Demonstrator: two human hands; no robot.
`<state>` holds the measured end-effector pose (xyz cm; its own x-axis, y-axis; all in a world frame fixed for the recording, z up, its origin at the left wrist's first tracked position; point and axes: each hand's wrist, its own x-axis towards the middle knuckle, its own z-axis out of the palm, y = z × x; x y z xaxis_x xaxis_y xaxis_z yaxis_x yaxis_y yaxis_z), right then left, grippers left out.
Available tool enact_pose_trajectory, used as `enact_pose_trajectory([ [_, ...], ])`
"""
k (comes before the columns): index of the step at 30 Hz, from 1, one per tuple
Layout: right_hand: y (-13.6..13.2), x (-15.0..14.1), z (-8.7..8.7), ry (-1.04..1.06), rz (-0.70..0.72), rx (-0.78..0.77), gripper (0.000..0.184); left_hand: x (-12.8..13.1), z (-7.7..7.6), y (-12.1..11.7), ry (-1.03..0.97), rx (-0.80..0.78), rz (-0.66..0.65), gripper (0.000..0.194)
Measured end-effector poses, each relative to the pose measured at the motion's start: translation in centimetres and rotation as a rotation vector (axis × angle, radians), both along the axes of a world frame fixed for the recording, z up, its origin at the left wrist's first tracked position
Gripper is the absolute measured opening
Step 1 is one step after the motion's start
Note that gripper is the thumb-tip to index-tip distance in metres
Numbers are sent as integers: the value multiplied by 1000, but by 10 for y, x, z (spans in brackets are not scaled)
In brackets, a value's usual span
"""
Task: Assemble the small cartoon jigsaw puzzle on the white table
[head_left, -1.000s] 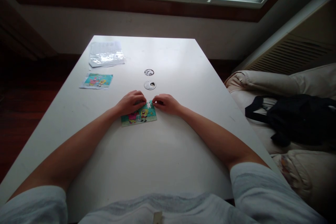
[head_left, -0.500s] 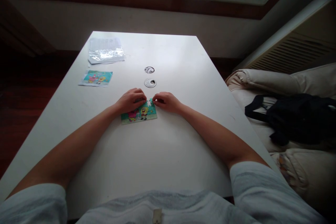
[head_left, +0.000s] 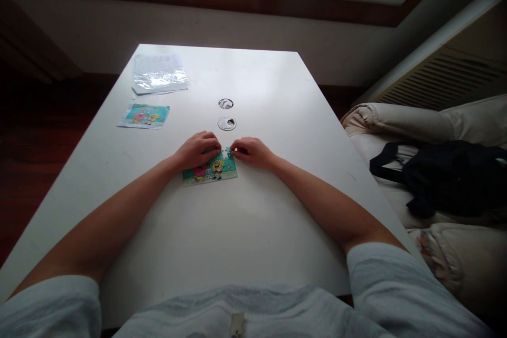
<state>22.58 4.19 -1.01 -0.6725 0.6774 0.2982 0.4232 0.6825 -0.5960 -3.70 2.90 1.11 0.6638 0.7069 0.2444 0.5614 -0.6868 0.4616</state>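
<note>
A small jigsaw puzzle [head_left: 217, 170] with yellow and pink cartoon figures on a teal ground lies flat on the white table. Near its top right, a jagged white gap shows between the pieces. My left hand [head_left: 199, 149] rests over the upper left part with fingers curled onto the puzzle, hiding that corner. At the upper right edge, my right hand [head_left: 250, 152] has thumb and fingers closed around a teal bit at the puzzle's border. The fingers partly cover this bit, and I cannot tell whether it is joined to the rest.
Beyond my hands are two round grey-and-white discs [head_left: 226, 123]. A picture sheet [head_left: 146, 116] with similar cartoon figures lies left, in front of papers in a clear plastic sleeve [head_left: 159, 75]. Right of the table [head_left: 237, 243], a black bag [head_left: 455, 177] sits on a cream sofa [head_left: 412, 119].
The view has tilted very slightly. Both hands and the puzzle stay almost exactly where they were.
</note>
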Motion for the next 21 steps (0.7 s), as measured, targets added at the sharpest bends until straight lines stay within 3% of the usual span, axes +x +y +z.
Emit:
enact_pose_trajectory([
  [21, 1, 1, -2, 11, 13, 14, 9, -1, -2, 1, 6, 3, -1, 22],
])
